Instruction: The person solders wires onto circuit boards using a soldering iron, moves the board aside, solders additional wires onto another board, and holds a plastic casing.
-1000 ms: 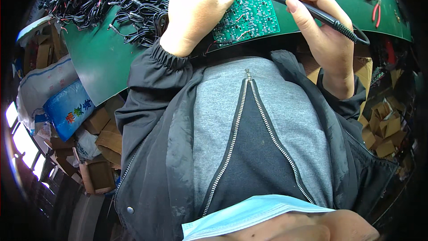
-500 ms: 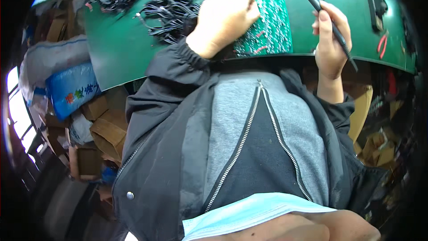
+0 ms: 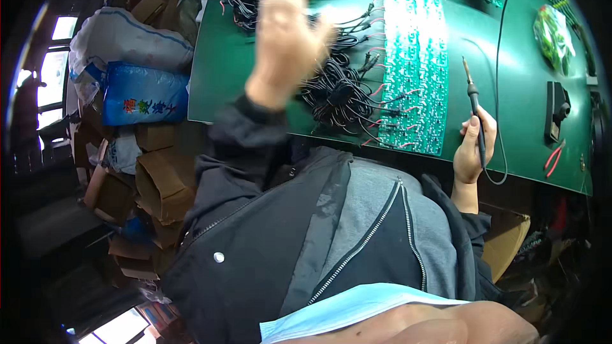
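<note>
From the head camera, the person sits at a green table [image 3: 255, 70] whose near edge runs just in front of the dark jacket [image 3: 255, 242]. The right hand [image 3: 470, 146] rests at the near edge of the table, toward its right end, with the fingers curled closed around the black handle of a soldering iron [image 3: 473, 99]. The iron stands nearly upright in the grip, its thin tip pointing toward the far edge, and its cord [image 3: 500, 57] loops under the hand and then runs away across the surface.

The left hand [image 3: 290, 25] is raised above the table and blurred; nothing can be seen in it, and how far its fingers are spread cannot be told. Beneath it lies a heap of black cables [image 3: 338, 89] with red leads, spreading from the far edge to the middle of the table. Just to the right of the heap, a long green circuit board panel [image 3: 414, 70] stretches from the far edge almost to the near edge, and cable ends touch its left side. A small black stand [image 3: 558, 109] sits near the right edge, with red-handled cutters [image 3: 553, 158] closer to the near edge.
</note>
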The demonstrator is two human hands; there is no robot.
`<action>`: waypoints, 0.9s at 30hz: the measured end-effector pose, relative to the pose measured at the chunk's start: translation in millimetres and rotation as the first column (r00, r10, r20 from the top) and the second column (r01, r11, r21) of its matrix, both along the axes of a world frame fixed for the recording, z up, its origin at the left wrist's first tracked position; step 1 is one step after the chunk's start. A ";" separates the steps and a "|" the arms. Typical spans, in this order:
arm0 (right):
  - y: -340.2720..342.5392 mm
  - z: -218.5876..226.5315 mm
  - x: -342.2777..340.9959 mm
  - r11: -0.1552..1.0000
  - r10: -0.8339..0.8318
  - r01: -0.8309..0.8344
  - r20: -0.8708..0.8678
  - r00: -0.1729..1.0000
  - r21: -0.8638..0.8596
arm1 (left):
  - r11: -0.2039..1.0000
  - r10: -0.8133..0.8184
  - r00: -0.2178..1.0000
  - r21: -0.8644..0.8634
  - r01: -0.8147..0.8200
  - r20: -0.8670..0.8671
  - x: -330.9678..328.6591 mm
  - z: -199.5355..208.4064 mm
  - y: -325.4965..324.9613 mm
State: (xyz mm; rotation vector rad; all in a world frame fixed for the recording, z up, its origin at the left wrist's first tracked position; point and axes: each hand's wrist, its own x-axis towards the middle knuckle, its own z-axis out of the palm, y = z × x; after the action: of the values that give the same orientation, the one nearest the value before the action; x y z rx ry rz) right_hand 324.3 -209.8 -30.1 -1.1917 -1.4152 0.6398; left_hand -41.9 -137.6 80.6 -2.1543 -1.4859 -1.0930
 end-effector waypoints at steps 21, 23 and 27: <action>3.5 -1.1 -4.1 0.995 -0.099 0.100 0.050 0.994 -0.019 | 0.957 -0.172 0.704 -0.052 0.285 0.689 -48.3 5.5 76.5; 0.8 0.8 -2.4 0.995 -0.095 0.096 0.036 0.995 -0.023 | 0.932 -0.060 0.744 -0.229 0.280 0.665 -59.6 20.6 35.9; 3.5 2.9 -3.1 0.997 -0.062 0.063 0.037 0.997 -0.034 | 0.706 -0.131 0.974 -0.672 0.223 0.186 -109.2 -31.6 -23.6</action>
State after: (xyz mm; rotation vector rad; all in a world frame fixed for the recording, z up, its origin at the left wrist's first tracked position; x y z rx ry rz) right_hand 321.2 -206.3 -27.2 -1.2761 -1.3962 0.6038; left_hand -151.1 -161.2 49.0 -2.8171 -2.0226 -0.8009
